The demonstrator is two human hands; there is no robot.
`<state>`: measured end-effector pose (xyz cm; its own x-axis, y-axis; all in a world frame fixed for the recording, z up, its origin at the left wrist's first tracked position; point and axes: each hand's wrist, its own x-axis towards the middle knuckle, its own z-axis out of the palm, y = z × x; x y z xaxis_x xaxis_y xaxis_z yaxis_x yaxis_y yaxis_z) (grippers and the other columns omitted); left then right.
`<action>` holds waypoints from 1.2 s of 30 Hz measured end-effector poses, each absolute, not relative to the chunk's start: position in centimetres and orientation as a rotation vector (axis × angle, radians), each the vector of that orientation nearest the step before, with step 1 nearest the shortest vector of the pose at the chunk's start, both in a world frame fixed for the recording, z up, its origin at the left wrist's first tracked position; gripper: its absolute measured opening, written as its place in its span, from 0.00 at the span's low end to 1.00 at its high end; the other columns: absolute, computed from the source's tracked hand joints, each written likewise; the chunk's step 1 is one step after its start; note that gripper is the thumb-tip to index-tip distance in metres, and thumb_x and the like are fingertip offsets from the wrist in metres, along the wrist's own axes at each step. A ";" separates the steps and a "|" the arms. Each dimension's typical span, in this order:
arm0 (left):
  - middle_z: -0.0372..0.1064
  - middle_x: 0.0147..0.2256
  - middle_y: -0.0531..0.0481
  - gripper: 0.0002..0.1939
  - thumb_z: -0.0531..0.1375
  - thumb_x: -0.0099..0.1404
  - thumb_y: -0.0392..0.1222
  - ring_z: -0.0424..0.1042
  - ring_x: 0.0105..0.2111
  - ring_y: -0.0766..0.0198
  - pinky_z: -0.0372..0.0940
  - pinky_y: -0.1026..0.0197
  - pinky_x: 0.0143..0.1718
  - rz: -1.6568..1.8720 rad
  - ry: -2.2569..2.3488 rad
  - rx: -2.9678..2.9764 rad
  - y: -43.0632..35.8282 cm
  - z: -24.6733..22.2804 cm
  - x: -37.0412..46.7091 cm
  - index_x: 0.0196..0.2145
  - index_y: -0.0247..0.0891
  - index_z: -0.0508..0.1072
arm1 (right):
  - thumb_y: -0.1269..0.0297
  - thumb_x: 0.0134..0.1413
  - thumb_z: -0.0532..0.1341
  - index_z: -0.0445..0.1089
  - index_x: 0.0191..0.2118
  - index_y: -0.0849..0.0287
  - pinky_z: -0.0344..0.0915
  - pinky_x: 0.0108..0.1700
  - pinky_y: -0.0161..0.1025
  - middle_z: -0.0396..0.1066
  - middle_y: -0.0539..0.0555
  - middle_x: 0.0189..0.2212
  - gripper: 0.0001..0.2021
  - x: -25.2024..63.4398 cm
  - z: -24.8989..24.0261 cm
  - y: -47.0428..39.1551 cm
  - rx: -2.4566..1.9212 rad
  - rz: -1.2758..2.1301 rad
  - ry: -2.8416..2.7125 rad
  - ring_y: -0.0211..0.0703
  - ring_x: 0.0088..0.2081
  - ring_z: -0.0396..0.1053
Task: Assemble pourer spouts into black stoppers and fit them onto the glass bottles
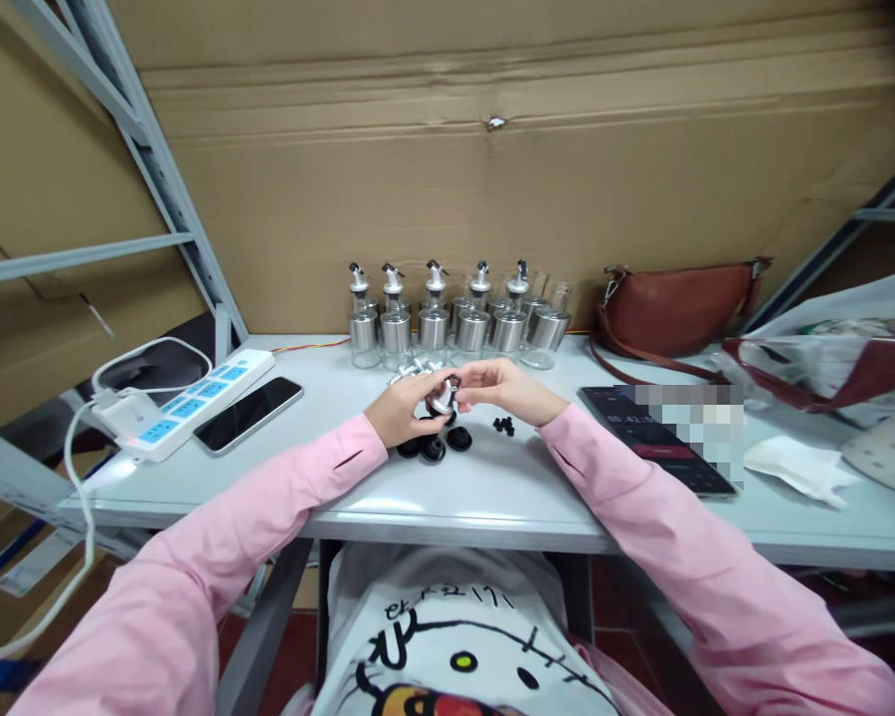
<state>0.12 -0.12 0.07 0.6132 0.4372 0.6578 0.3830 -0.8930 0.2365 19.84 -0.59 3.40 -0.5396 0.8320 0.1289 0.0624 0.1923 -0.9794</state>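
Note:
A silver pourer top (442,400) with a dark part on it is gripped in my left hand (407,406), thumb below and fingers over it. The fingertips of my right hand (496,386) pinch together at the right side of that top; whether a small piece is between them is hidden. Black ringed stoppers (433,449) lie just under my left hand. Several tiny black pieces (504,426) rest to the right. Behind my hands is a pile of silver pourer parts (416,369), partly covered by the left fingers.
Glass bottles with metal sleeves (434,328) stand at the back, several with pourers fitted. To the left are a power strip (205,398) and a phone (250,416). A tablet (656,438), tissue (800,467), brown bag (678,308) and clear plastic bag (842,333) occupy the right.

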 end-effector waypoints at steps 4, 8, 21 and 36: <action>0.71 0.37 0.48 0.26 0.59 0.55 0.37 0.70 0.34 0.63 0.64 0.61 0.40 1.140 0.760 2.791 -0.2 0.0 0.1 0.52 0.36 0.62 | 0.61 0.35 0.69 0.71 0.30 0.63 0.64 0.31 0.36 0.71 0.48 0.21 0.14 19.8 3.1 -0.5 -0.864 1.417 -1.764 0.34 0.24 0.67; 0.70 0.39 0.46 0.27 0.58 0.55 0.37 0.70 0.36 0.62 0.65 0.60 0.42 1.137 0.773 2.791 0.1 -0.2 0.1 0.54 0.36 0.60 | 0.60 0.35 0.69 0.70 0.32 0.63 0.64 0.32 0.37 0.72 0.49 0.22 0.16 19.8 3.0 -0.4 -0.889 1.411 -1.728 0.34 0.24 0.68; 0.69 0.40 0.45 0.29 0.55 0.57 0.36 0.70 0.36 0.64 0.67 0.61 0.41 1.233 0.599 2.775 0.8 -1.0 0.1 0.56 0.33 0.57 | 0.62 0.36 0.70 0.66 0.29 0.62 0.64 0.31 0.35 0.71 0.47 0.21 0.15 19.6 2.9 -0.5 -0.850 1.397 -1.702 0.32 0.23 0.67; 0.71 0.41 0.49 0.40 0.54 0.54 0.32 0.71 0.38 0.66 0.65 0.64 0.44 1.119 0.658 2.720 0.6 -0.8 0.0 0.62 0.39 0.44 | 0.54 0.38 0.68 0.69 0.28 0.62 0.65 0.32 0.35 0.70 0.48 0.21 0.17 19.8 2.8 -0.1 -0.807 1.419 -1.684 0.32 0.24 0.67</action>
<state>-0.02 0.63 -0.81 0.6304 0.4394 0.6399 0.3452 -0.8971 0.2759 19.85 -0.09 2.80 -0.4987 0.8520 0.1595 -0.0126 0.1768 -0.9842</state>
